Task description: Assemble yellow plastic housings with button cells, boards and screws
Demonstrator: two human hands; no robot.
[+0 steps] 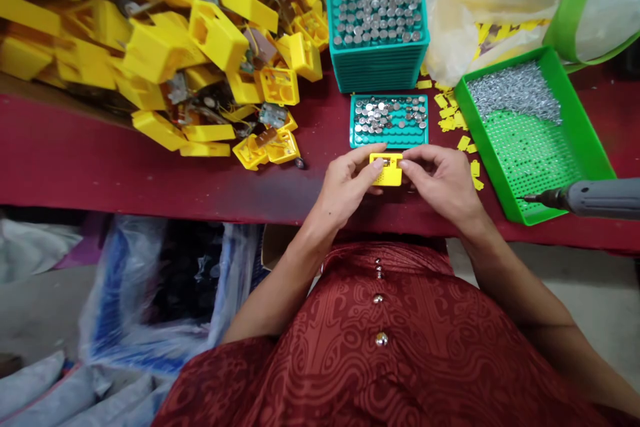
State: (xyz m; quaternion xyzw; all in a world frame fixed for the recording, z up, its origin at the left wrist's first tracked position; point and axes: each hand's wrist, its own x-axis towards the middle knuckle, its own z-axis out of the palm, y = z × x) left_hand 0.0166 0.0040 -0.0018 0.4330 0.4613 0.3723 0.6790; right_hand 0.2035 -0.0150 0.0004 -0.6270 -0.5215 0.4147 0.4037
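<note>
A small yellow plastic case [388, 177] is held over the table's front edge, its face with an open slot and small holes turned up. My left hand [345, 183] grips its left side, the thumb on the face beside the slot. At the upper right corner of the case, the thumb and fingers of my right hand [443, 180] are pinched together; anything tiny between them is hidden. Just beyond my hands lies a teal tray [389, 141] with round silver button cells in its hollows.
Behind stands a stack of teal trays [377, 67] with more cells. Yellow cases [160, 47] are heaped at the left. Small yellow covers [450, 117] lie beside a green basket [590, 147] of screws [517, 90]. A grey electric screwdriver [605, 198] juts over the basket from the right.
</note>
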